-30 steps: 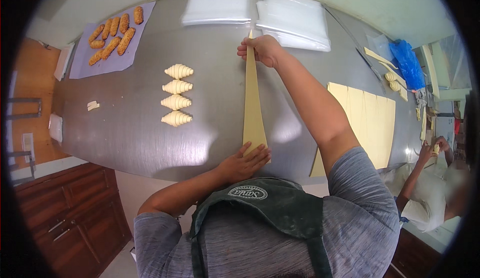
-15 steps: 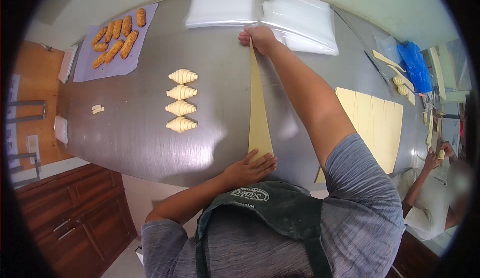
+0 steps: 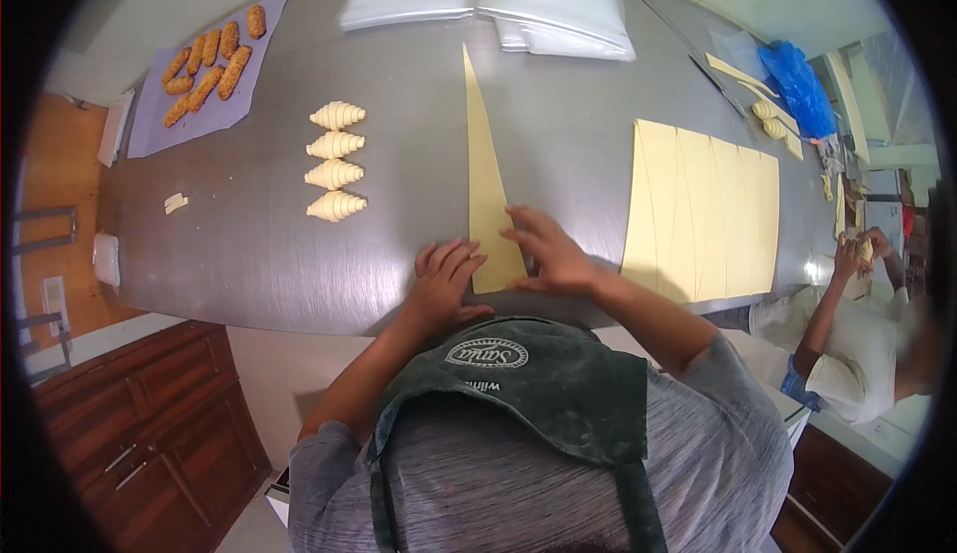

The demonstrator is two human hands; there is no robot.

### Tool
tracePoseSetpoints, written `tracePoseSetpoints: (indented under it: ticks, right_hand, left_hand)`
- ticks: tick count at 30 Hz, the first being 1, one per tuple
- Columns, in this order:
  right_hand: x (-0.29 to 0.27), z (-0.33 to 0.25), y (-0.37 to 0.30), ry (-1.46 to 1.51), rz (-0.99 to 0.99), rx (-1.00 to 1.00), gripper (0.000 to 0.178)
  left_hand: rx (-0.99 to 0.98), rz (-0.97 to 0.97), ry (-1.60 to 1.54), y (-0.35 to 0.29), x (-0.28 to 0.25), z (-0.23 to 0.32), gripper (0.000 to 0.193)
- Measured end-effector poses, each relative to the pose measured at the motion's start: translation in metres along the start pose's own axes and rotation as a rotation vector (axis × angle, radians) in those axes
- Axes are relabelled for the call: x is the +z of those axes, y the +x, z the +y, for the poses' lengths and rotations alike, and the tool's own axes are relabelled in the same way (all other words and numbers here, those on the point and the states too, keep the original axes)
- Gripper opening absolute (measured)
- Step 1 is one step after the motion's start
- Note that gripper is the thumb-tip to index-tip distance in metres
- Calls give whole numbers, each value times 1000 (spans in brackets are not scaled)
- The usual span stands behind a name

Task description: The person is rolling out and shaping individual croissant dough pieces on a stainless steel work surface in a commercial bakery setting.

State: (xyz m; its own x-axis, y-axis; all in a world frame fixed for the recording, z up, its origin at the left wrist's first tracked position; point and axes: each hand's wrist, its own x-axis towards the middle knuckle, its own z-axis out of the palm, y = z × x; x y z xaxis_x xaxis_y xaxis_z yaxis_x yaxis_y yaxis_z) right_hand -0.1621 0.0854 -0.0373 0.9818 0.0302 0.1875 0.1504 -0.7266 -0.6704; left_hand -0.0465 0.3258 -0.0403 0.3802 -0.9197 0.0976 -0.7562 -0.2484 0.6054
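A long triangle of pale dough point(image 3: 482, 174) lies flat on the metal table, its thin tip pointing away and its wide end close to me. At the left edge of that wide end rests my left hand point(image 3: 441, 279), fingers spread and holding nothing. My right hand point(image 3: 550, 251) is at the right edge, its fingers apart and touching the dough. To the left, several rolled raw croissants point(image 3: 337, 159) stand in a column. A dough sheet point(image 3: 703, 214) cut into narrow triangles lies to the right of my right hand.
Brown crumb-coated rolls point(image 3: 209, 65) lie on purple paper at the far left. Clear plastic sheets point(image 3: 558, 10) are stacked along the back. Dough scraps point(image 3: 175, 202) sit at left. A long blade point(image 3: 720, 85), rolled dough and a blue bag point(image 3: 797, 85) are at right, near another person.
My right hand has let go of the triangle's far tip and come back to its wide end. My left hand has shifted to the left edge of the dough.
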Motion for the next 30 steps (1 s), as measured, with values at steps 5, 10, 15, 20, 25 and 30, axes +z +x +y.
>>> tracePoseSetpoints:
  ticks: [5,10,15,20,25,30]
  right_hand:
    - [1,-16,-19,-84,-78,12,72]
    - [0,-10,-16,-214,-146,-188,37]
    - [11,-6,-24,-132,-113,-236,19]
    - [20,-3,-21,-142,13,-241,18]
    - [19,-14,-10,-37,-110,-17,17]
    - [10,-22,-8,86,-308,145,17]
  left_hand:
    - [161,11,192,11,1,-1,69]
    - [293,6,181,15,-4,1,39]
    - [416,29,142,12,6,-6,17]
    - [336,42,49,16,3,0,15]
    - [176,-57,-137,18,-1,5,18]
    - [-69,-171,-333,20,-9,11,17]
